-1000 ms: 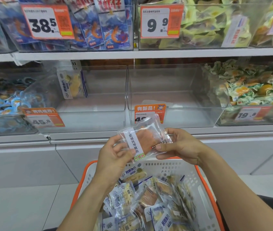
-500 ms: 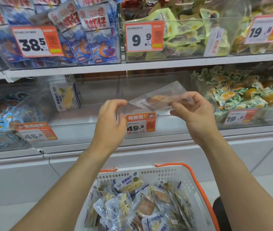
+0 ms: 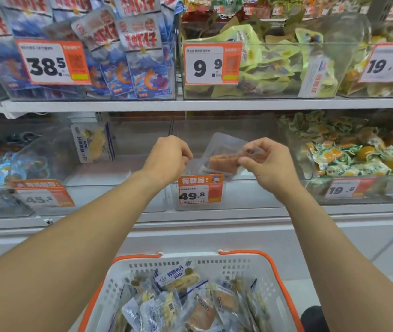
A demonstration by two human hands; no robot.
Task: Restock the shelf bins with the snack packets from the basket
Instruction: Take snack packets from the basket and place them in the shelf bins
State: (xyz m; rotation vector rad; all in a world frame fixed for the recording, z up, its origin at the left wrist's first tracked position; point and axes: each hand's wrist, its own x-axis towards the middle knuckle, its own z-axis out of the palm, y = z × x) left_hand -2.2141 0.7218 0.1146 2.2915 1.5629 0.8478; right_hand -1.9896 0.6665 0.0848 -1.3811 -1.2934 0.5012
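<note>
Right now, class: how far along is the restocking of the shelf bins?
Barely begun. Done: nothing lies in the clear bin tagged 49.8 yet. In hand: both the left hand and right hand pinch one clear snack packet over that bin. Left: many packets fill the white basket.

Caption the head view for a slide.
Both hands hold a clear snack packet over the 49.8 bin, basket below.

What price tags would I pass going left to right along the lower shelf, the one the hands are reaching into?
45.8 tag → 49.8 tag → 19.8 tag.
</note>
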